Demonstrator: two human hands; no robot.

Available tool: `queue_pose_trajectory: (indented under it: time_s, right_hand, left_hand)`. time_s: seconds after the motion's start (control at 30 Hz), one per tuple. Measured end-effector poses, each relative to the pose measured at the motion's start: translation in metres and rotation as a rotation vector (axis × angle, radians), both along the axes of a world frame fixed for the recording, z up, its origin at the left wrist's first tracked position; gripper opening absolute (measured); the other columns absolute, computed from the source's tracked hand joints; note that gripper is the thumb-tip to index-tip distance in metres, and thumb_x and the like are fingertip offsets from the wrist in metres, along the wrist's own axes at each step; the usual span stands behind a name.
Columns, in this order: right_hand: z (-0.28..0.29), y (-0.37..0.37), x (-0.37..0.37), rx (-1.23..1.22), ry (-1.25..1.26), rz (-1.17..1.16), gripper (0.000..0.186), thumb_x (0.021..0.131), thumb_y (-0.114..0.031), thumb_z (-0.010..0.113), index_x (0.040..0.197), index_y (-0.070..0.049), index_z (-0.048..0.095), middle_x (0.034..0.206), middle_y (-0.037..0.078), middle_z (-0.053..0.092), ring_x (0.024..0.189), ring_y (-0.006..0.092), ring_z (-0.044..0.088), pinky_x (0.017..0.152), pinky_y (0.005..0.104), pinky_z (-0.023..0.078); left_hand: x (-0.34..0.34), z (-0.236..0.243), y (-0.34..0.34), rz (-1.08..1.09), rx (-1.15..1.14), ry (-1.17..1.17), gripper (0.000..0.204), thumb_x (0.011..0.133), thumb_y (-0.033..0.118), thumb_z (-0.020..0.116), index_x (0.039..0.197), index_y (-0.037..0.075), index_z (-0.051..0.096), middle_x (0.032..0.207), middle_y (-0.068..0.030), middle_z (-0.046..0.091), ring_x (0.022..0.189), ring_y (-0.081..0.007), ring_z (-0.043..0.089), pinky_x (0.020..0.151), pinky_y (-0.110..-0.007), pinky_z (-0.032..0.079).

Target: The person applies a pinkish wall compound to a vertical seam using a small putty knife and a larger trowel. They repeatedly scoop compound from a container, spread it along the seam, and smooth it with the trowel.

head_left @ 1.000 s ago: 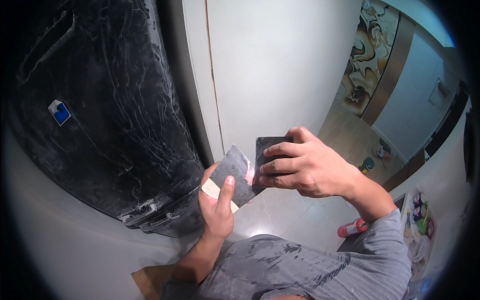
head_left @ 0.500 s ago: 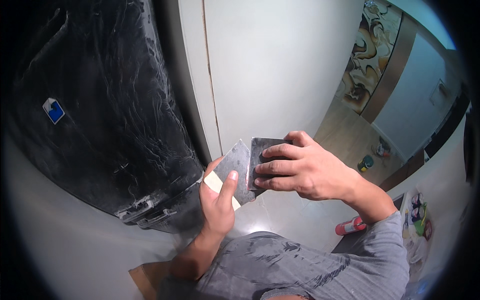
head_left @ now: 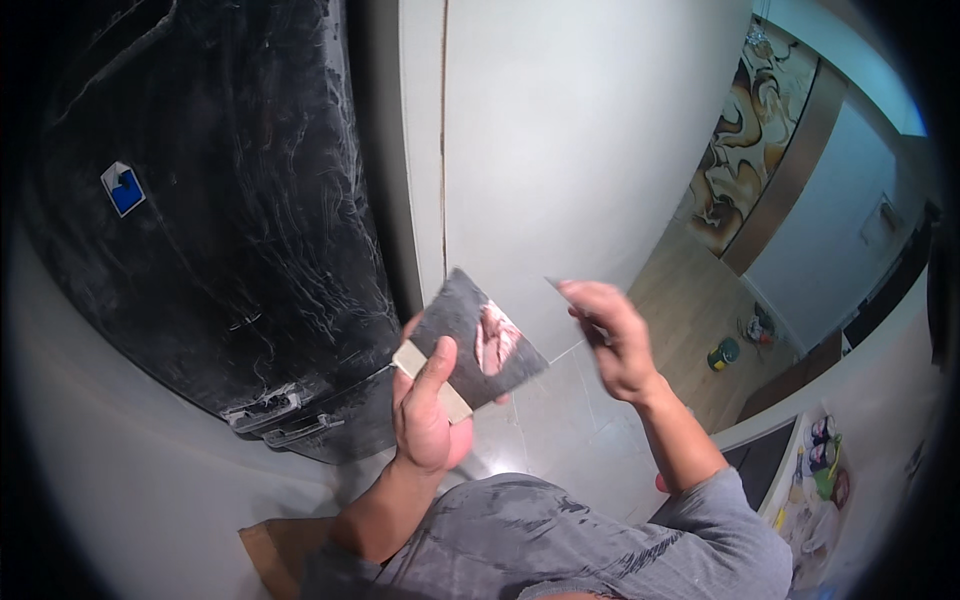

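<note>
My left hand (head_left: 428, 410) grips the pale handle of a wide grey putty knife (head_left: 470, 340), blade tilted up to the right. A pinkish smear of filler (head_left: 493, 340) lies on the blade. My right hand (head_left: 615, 335) is apart from it to the right, holding a second thin scraper blade (head_left: 570, 292) seen nearly edge-on between fingers and thumb. Both hands are raised in front of a grey-white wall (head_left: 560, 150) with a thin vertical joint line (head_left: 442, 150).
A large black scuffed panel (head_left: 220, 220) with a blue sticker (head_left: 122, 188) fills the left. Far below at right lie a wooden floor (head_left: 690, 290), a small green can (head_left: 722, 353), a marbled wall panel (head_left: 745, 140) and cardboard (head_left: 275, 555).
My right hand has pulled its scraper off the left blade and moved away to the right. A pinkish smear now shows on the left blade.
</note>
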State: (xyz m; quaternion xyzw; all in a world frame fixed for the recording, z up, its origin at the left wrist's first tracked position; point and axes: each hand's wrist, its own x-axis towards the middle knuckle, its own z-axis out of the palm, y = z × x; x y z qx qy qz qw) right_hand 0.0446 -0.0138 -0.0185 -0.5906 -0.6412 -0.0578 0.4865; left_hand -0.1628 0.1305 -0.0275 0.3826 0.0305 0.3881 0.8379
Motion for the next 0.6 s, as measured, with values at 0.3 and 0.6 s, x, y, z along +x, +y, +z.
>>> queue_pose_trajectory:
  time_s: [0.3, 0.6]
  right_hand:
    - [-0.014, -0.001, -0.085, 0.078, 1.350, 0.213, 0.074, 0.091, -0.006, 0.063, 0.160, 0.000, 0.038, 0.125, 0.020, 0.066, 0.093, 0.0237, 0.075, 0.052, 0.0327, 0.065]
    - [0.035, 0.010, -0.061, 0.302, 1.031, 0.470, 0.081, 0.091, 0.009, 0.059, 0.167, -0.001, 0.033, 0.133, 0.026, 0.066, 0.111, 0.0335, 0.073, 0.085, 0.0408, 0.067]
  left_hand:
    - [0.013, -0.030, -0.008, 0.639, 0.522, 0.081, 0.040, 0.111, 0.018, 0.056, 0.140, -0.008, 0.055, 0.129, -0.0158, 0.061, 0.117, -0.0224, 0.060, 0.104, -0.037, 0.046]
    - [-0.005, -0.019, -0.029, 0.392, 0.533, 0.111, 0.040, 0.109, 0.014, 0.056, 0.142, -0.008, 0.052, 0.115, -0.0172, 0.070, 0.096, -0.0226, 0.072, 0.078, -0.036, 0.059]
